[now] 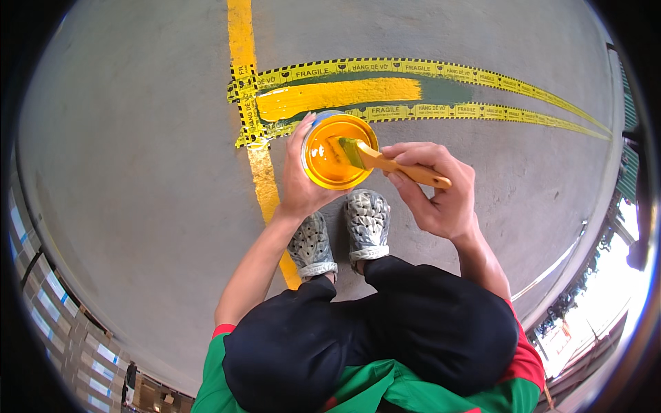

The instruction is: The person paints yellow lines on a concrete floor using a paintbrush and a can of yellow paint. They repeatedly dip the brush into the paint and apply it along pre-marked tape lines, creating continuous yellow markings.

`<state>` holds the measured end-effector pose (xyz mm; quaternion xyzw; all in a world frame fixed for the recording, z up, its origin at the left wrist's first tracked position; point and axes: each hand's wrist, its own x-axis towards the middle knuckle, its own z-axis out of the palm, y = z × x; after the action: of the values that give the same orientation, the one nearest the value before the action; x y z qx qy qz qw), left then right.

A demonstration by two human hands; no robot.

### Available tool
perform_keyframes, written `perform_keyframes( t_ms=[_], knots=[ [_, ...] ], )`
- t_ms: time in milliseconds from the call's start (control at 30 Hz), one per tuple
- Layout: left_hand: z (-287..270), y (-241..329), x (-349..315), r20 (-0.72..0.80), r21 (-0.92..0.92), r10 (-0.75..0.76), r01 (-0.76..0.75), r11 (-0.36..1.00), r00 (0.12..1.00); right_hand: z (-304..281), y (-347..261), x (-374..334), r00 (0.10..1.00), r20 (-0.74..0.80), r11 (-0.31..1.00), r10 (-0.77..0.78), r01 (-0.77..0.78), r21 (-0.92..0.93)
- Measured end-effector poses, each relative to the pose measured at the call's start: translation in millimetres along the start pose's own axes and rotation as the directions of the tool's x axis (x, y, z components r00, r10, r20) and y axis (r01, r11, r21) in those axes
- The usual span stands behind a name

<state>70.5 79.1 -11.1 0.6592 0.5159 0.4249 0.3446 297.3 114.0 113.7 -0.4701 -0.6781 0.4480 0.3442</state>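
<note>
My left hand (303, 172) is wrapped round the side of a round can of yellow paint (338, 183), held up above the floor in front of my feet. Between the thumb and fingers of my right hand (441, 189) is the orange handle of a paintbrush (406, 168). The brush is tilted, its yellow-coated bristles inside the can's mouth at the paint. Beyond the can, a fresh yellow stripe (344, 95) covers part of a dark green band (441, 91) on the floor. Two strips of yellow-and-black printed tape (385, 67) border that band.
An older yellow line (264, 180) runs along the grey concrete floor (151, 151), passing left of my shoes (368, 219). Crossing tape pieces (248, 113) lie where it meets the band. Stacked cartons (65, 316) stand at the lower left. At the right is a bright opening (599, 303).
</note>
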Motion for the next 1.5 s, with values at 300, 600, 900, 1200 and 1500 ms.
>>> perform_keyframes(
  t_ms=[300, 600, 900, 1200, 1500],
  knots=[
    [7, -8, 13, -0.012, 0.019, 0.028, -0.028, 0.999, 1.000, -9, 38, -4, 0.931, -0.098, 0.823, 0.351, -0.257, 0.506],
    [16, -27, 23, -0.041, 0.111, 0.026, -0.022, 0.994, 0.999, -65, 103, -8, 0.893, -0.245, 0.649, 0.377, -0.066, 0.758],
    [11, -29, 3, 0.002, 0.123, -0.035, 0.035, 0.992, 0.999, -43, 168, 10, 0.812, -0.321, 0.831, 0.488, -0.319, 0.455],
    [-2, -4, -9, 0.004, -0.035, -0.082, 0.082, 0.996, 0.997, -95, 134, 1, 0.801, -0.568, 0.938, 0.188, -0.318, -0.139],
    [-11, 3, -8, -0.022, 0.036, -0.072, 0.073, 0.997, 0.997, -37, 160, 13, 0.803, -0.362, 0.861, 0.473, -0.333, 0.386]
  ],
)
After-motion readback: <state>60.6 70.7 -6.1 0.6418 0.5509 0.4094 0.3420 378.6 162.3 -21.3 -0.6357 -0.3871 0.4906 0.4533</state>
